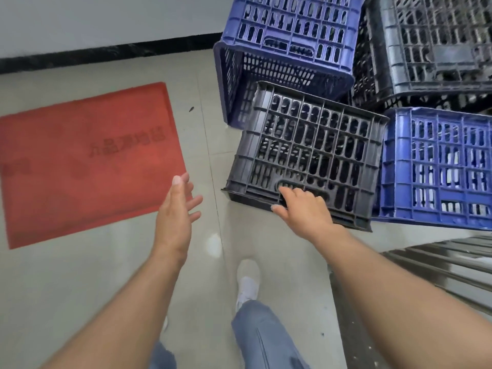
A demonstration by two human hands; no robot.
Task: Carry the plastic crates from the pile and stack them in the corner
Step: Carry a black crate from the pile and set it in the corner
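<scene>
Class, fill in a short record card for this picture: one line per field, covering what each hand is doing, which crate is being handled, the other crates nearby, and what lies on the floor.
right hand: fingers curled into the handle slot of the black crate
left hand: open, fingers spread, holds nothing, over the floor
black crate: tipped on its side, leaning against the pile
neighbours: blue crate behind, second blue crate to the right, grey crate at the back
floor: red mat to the left on pale tiles

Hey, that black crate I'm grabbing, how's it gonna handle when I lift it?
Black crate looks rigid: thick ribbed walls. Probably light for its size, being mostly slots. With only the right hand in its handle slot, it may swing or tilt.
</scene>
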